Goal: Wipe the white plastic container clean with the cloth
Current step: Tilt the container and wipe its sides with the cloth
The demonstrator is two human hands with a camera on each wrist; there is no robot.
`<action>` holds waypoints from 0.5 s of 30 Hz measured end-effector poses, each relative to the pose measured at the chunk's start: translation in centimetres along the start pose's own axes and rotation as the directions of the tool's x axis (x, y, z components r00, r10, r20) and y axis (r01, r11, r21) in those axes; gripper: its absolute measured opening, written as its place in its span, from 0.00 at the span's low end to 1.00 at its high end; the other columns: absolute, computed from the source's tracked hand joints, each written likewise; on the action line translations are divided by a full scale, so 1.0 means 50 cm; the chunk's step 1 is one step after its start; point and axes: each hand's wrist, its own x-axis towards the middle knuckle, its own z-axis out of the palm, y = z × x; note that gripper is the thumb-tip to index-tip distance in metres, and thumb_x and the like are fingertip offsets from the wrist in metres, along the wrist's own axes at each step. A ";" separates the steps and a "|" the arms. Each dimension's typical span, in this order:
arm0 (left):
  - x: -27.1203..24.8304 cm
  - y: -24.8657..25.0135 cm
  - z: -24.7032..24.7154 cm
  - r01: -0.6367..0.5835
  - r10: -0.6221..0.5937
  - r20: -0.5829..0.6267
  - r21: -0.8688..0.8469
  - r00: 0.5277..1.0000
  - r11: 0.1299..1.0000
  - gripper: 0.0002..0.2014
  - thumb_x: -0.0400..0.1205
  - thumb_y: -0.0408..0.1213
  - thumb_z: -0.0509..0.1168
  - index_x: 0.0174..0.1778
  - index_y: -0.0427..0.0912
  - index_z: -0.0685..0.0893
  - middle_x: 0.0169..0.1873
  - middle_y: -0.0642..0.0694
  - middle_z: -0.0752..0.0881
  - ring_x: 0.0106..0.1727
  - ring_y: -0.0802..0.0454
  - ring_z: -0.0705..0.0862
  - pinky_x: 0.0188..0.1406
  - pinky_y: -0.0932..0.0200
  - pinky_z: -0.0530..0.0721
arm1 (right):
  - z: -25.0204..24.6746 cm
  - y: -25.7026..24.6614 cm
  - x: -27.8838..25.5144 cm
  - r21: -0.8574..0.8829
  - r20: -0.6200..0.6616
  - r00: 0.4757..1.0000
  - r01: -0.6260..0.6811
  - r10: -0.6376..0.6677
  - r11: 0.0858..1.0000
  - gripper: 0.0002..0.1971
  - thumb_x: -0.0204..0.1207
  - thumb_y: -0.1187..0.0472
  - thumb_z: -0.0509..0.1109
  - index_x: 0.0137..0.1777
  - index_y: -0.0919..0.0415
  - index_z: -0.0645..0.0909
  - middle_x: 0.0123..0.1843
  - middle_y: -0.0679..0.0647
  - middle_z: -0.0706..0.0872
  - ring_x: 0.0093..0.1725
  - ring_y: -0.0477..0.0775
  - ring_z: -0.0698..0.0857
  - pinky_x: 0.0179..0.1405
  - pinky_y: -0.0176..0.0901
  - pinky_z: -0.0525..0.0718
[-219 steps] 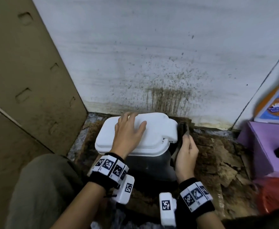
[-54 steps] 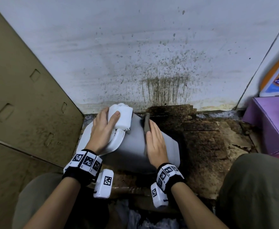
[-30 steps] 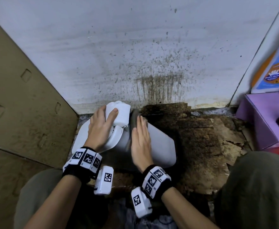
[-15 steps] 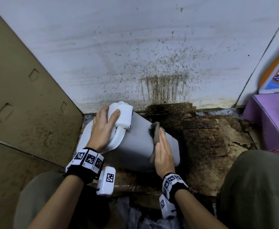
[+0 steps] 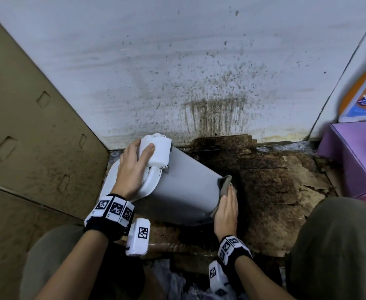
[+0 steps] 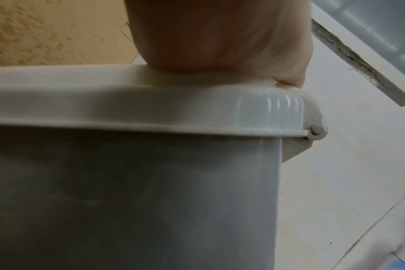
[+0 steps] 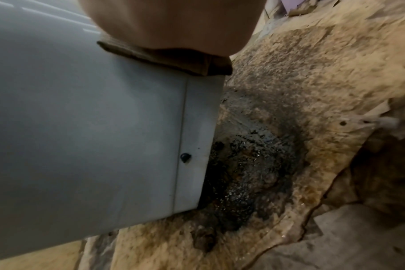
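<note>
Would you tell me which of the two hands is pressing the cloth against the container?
The right hand; the left hand grips the lid.

Dim, flat light — blurred wrist views.

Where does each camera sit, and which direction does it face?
Head: above, facing down at the tilted white container; both forearms, left hand on the lid, right hand pressing the cloth.
Left wrist: beneath the palm, facing the lid rim.
Right wrist: beneath the palm, facing the cloth and stained cardboard.
All three views share the container.
</note>
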 end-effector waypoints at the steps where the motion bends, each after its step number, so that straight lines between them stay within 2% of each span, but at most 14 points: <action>1: 0.000 0.000 0.000 -0.002 0.002 0.002 0.007 1.000 1.000 0.42 0.72 0.75 0.52 0.79 0.56 0.71 0.76 0.54 0.73 0.71 0.66 0.63 0.75 0.54 0.61 | 0.004 -0.006 0.001 0.005 -0.004 1.000 0.001 -0.001 1.000 0.31 0.86 0.47 0.42 0.88 0.57 0.58 0.89 0.51 0.59 0.88 0.49 0.55 0.88 0.47 0.51; 4: 0.001 0.000 0.000 -0.003 0.003 0.003 0.003 1.000 1.000 0.42 0.73 0.75 0.52 0.80 0.56 0.71 0.77 0.54 0.72 0.71 0.65 0.62 0.74 0.54 0.61 | 0.021 -0.046 0.000 0.038 0.002 0.999 0.044 -0.044 0.998 0.29 0.87 0.50 0.44 0.87 0.56 0.59 0.89 0.49 0.60 0.88 0.46 0.56 0.88 0.46 0.52; 7: 0.005 0.000 -0.001 -0.003 0.003 -0.001 0.010 1.000 1.000 0.42 0.73 0.75 0.51 0.79 0.56 0.72 0.76 0.53 0.73 0.72 0.64 0.63 0.74 0.54 0.61 | 0.038 -0.109 -0.004 0.019 0.023 0.990 0.138 -0.138 0.990 0.31 0.86 0.46 0.43 0.87 0.55 0.60 0.87 0.43 0.59 0.87 0.44 0.57 0.87 0.46 0.53; 11: 0.006 -0.001 0.000 -0.001 0.001 0.002 0.007 1.000 1.000 0.41 0.73 0.75 0.52 0.79 0.56 0.72 0.77 0.52 0.74 0.77 0.58 0.65 0.78 0.50 0.62 | 0.058 -0.202 -0.016 0.044 0.071 0.965 0.251 -0.254 0.967 0.32 0.85 0.45 0.42 0.87 0.53 0.59 0.87 0.41 0.56 0.87 0.39 0.54 0.85 0.37 0.49; 15: 0.005 -0.005 0.000 -0.003 0.003 -0.002 0.011 1.000 1.000 0.41 0.74 0.74 0.52 0.81 0.56 0.70 0.79 0.51 0.72 0.79 0.56 0.65 0.79 0.49 0.62 | 0.079 -0.271 -0.029 0.026 0.108 0.962 0.248 -0.250 0.968 0.34 0.84 0.42 0.40 0.88 0.52 0.54 0.87 0.38 0.52 0.87 0.38 0.49 0.86 0.37 0.45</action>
